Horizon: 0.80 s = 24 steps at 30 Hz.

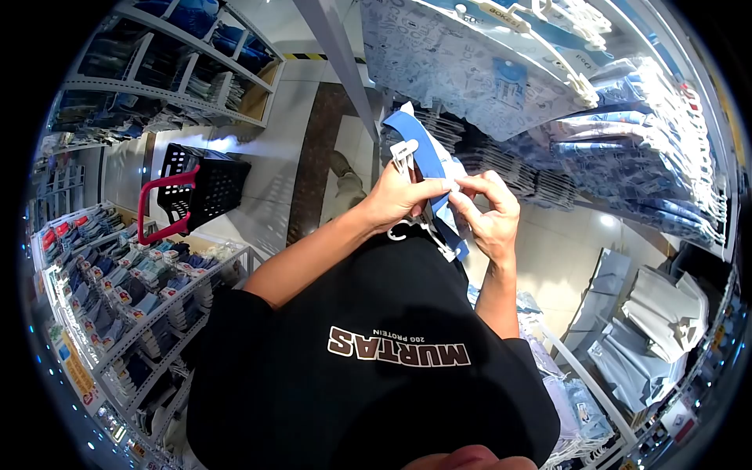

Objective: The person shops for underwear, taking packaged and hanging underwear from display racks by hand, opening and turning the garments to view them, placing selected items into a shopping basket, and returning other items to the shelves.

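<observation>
In front of my chest, my left hand (398, 193) is closed around a bunch of white plastic hangers (404, 149) and the edge of a blue and white garment (423, 141). Its thumb lies across the blue fabric. My right hand (493, 215) meets the left thumb, with thumb and index finger pinched at the garment's edge; a small pale bit shows between the fingertips, too small to name. Below the hands, a white hanger hook (401, 230) and a clip (448, 252) stick out near my black shirt.
Blue-patterned garments (627, 133) hang on a rack at the upper right. A black shopping basket with a red handle (166, 184) stands on the floor at left. Shelves of folded clothes (141, 282) line the left side. Pale bags (666, 313) lie at right.
</observation>
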### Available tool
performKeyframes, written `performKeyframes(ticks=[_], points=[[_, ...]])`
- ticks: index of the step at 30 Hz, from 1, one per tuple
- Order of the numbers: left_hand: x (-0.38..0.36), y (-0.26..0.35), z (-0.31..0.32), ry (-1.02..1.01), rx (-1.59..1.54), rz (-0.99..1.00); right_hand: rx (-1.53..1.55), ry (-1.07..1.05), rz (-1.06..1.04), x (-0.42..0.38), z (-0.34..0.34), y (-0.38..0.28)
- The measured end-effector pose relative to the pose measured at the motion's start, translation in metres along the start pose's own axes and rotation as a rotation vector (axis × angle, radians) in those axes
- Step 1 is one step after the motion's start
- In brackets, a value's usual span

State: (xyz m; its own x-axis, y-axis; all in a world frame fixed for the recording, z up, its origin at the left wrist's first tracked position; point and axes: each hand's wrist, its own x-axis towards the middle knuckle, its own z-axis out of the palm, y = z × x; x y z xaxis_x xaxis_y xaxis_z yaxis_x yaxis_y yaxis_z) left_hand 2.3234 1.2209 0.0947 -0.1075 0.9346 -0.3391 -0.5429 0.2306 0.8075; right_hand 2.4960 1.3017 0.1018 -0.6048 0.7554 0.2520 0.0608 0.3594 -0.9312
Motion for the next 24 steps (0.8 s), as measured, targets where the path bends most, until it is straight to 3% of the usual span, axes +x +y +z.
performKeyframes(ticks=[24], points=[[-0.0021, -0.0007, -0.0007, -0.015, -0.038, 0.032, -0.003, 0.006, -0.056, 0.0008, 0.0029, 0.0036]])
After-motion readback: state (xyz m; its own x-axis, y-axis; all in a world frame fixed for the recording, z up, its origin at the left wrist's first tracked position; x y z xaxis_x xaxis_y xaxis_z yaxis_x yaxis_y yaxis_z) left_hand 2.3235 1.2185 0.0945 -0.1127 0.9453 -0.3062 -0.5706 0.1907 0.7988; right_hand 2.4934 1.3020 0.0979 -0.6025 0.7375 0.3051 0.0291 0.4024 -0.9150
